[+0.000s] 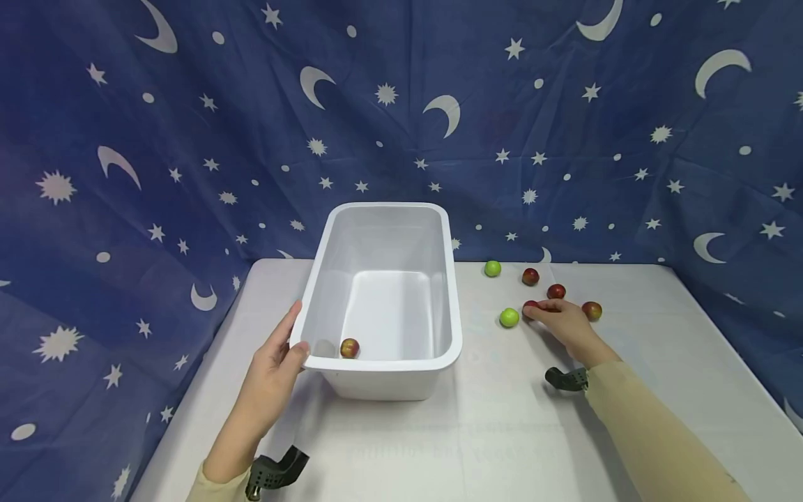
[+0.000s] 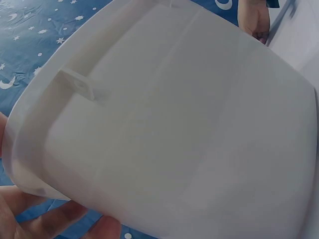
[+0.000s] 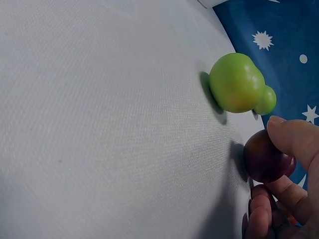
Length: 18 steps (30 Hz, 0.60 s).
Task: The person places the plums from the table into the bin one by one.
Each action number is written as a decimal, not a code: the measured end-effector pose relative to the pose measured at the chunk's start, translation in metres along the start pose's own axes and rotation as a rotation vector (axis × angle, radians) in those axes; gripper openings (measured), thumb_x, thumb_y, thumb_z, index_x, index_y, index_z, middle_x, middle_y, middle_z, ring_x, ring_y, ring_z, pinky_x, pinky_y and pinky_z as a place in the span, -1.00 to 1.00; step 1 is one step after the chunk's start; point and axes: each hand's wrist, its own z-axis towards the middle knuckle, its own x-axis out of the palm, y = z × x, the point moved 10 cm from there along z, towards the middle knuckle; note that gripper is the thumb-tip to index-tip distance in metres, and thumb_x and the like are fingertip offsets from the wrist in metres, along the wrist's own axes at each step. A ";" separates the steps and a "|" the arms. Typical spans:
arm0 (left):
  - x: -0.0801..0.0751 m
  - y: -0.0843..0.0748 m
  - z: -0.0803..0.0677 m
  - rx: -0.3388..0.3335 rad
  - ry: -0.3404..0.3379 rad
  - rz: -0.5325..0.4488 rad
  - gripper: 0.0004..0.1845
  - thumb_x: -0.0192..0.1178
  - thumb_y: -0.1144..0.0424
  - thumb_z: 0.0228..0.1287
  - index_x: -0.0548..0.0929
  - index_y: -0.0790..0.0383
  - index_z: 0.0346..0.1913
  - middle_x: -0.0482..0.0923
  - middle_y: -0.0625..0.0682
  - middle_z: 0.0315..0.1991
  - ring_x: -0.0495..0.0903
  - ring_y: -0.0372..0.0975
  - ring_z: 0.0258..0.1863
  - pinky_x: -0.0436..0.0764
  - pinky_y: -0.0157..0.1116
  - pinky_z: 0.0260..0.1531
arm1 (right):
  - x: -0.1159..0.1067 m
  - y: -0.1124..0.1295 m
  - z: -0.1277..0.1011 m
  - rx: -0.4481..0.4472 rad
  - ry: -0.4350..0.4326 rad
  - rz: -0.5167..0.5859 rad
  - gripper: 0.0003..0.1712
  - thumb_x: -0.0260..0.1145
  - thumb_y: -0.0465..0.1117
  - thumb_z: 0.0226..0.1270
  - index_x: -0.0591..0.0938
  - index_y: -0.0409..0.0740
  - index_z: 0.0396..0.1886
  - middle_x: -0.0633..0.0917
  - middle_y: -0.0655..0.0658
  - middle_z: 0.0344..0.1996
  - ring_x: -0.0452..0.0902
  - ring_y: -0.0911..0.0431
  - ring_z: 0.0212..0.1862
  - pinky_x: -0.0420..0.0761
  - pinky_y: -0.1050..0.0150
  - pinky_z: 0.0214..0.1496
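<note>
Lowest in the head view, nearest the lens, lies a cream fabric sleeve (image 1: pixel 216 488) with a black plastic wrist mount (image 1: pixel 276 471). Above it, my left hand (image 1: pixel 270 380) grips the lower-left corner of a white rectangular plastic tub (image 1: pixel 380 364), thumb over the rim, probably to steady it. Right of centre, my right hand (image 1: pixel 572 330) pinches a dark red round fruit (image 3: pixel 260 157) narrowly, which should stop it rolling; I can't tell whether it's off the white cloth (image 1: pixel 502 432). Only the head view shows a red-yellow round fruit (image 1: pixel 349 348) inside the tub; the left wrist view gives its outer wall and a moulded tab (image 2: pixel 79 84); the right wrist view reveals my thumb's hold beside a glossy green round fruit (image 3: pixel 236 83).
</note>
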 end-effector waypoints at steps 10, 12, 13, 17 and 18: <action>-0.001 -0.002 0.004 -0.015 0.025 0.066 -0.37 -0.06 0.35 0.47 0.11 -0.06 0.52 0.14 0.11 0.45 0.33 0.02 0.27 0.51 -0.40 -0.06 | -0.002 0.002 0.000 0.005 0.002 0.025 0.02 0.31 0.36 0.15 0.30 -0.24 0.38 0.27 -0.35 0.35 0.16 -0.22 0.32 0.20 -0.18 0.33; -0.003 -0.005 0.005 -0.016 0.028 0.102 -0.37 -0.05 0.35 0.45 0.12 -0.02 0.52 0.20 0.15 0.42 0.33 0.03 0.27 0.52 -0.31 -0.01 | -0.002 0.001 0.001 0.014 -0.004 0.031 0.00 0.31 0.35 0.15 0.31 -0.23 0.37 0.28 -0.34 0.33 0.17 -0.21 0.31 0.21 -0.16 0.33; -0.004 -0.006 0.005 -0.017 0.027 0.119 -0.37 -0.04 0.35 0.44 0.13 0.02 0.52 0.24 0.16 0.39 0.35 0.02 0.27 0.51 -0.26 0.01 | -0.001 0.000 0.001 0.022 -0.006 0.035 -0.01 0.32 0.35 0.15 0.32 -0.23 0.36 0.29 -0.33 0.33 0.17 -0.20 0.30 0.21 -0.16 0.33; -0.005 -0.007 0.007 -0.036 0.028 0.160 -0.39 0.03 0.26 0.45 0.15 0.09 0.50 0.39 0.22 0.26 0.42 0.01 0.19 0.50 -0.09 0.03 | -0.001 -0.003 0.001 0.040 -0.015 0.039 -0.01 0.32 0.35 0.15 0.32 -0.22 0.37 0.30 -0.33 0.32 0.18 -0.20 0.28 0.22 -0.15 0.33; -0.004 -0.006 0.007 -0.041 0.028 0.162 -0.38 0.05 0.22 0.46 0.15 0.10 0.50 0.40 0.23 0.25 0.43 0.01 0.18 0.49 -0.06 0.02 | -0.001 -0.004 0.001 0.043 -0.017 0.038 0.00 0.32 0.35 0.14 0.32 -0.22 0.37 0.30 -0.33 0.32 0.18 -0.20 0.28 0.22 -0.15 0.32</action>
